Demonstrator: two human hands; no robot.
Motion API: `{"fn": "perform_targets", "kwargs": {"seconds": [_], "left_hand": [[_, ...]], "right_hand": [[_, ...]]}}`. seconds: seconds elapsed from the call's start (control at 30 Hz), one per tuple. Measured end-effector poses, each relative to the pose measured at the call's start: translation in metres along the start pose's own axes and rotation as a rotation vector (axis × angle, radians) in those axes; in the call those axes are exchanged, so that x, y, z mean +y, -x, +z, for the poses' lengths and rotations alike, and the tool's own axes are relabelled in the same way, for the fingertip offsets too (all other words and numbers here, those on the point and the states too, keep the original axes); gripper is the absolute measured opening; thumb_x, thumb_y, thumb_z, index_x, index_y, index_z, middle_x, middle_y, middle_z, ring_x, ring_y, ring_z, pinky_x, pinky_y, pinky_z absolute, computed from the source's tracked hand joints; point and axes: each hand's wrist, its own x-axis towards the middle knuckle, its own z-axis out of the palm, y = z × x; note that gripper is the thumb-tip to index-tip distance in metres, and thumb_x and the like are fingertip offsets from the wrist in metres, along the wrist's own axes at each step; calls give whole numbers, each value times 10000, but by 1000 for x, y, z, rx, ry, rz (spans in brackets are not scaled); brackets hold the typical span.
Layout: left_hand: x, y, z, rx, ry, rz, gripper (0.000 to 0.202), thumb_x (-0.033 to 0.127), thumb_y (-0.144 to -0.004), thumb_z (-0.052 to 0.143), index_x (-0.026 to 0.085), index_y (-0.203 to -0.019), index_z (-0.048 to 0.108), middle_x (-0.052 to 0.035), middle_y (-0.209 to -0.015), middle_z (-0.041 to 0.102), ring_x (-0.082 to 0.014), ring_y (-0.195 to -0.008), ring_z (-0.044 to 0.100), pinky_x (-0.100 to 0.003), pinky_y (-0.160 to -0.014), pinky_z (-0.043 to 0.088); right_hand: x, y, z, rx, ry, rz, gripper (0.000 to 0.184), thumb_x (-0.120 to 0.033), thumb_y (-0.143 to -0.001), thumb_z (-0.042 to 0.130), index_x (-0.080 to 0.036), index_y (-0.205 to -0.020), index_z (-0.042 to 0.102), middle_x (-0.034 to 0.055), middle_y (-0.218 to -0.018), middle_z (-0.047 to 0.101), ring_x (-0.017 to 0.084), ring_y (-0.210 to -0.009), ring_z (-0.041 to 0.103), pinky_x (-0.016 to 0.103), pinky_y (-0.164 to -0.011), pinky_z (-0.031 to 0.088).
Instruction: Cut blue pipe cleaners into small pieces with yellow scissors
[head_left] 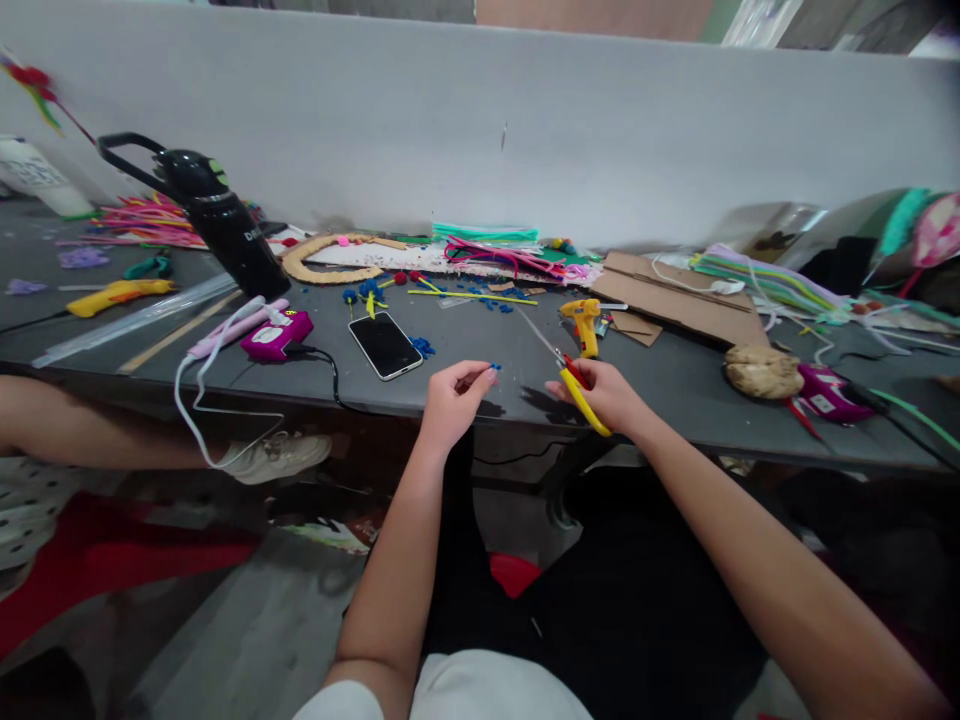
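Observation:
My left hand hovers over the front edge of the grey table, its fingers pinched on a tiny blue piece. My right hand is closed round the yellow and red handles of a pair of scissors. The thin blades point up and left, away from me. The two hands are about a hand's width apart. A black phone lies flat just left of my left hand. A yellow glue gun stands right behind the scissors.
A black bottle stands at the back left near a pink device with a white cable. Pipe cleaners, blue scraps, a cardboard ring and cardboard sheets line the back. Another person's arm reaches in at left.

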Motion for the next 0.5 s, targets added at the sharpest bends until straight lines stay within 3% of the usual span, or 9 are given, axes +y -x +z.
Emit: {"fn": "perform_targets", "kwargs": {"seconds": [0.17, 0.3, 0.5], "left_hand": [[5, 5, 12, -57, 6, -23, 248, 383, -800, 684, 149, -871, 727, -65, -774, 729, -171, -712, 670, -275, -678, 517], [5, 7, 14, -74, -20, 0, 266, 397, -815, 667, 147, -879, 732, -65, -784, 725, -159, -695, 650, -268, -661, 503], [2, 7, 15, -115, 16, -7, 295, 412, -821, 659, 139, -899, 740, -81, -837, 736, -167, -737, 656, -270, -689, 504]], "right_hand": [[-27, -13, 15, -46, -369, 32, 480, -549, -594, 811, -202, -734, 510, -32, -607, 537, 99, -499, 463, 245, -461, 342], [-43, -19, 27, -136, -408, 11, 452, -507, -593, 820, -191, -722, 524, -33, -577, 564, 81, -473, 444, 233, -448, 324], [-38, -24, 37, -170, -413, -7, 348, -433, -675, 767, -189, -738, 527, -21, -583, 591, 87, -490, 462, 231, -457, 317]]}}
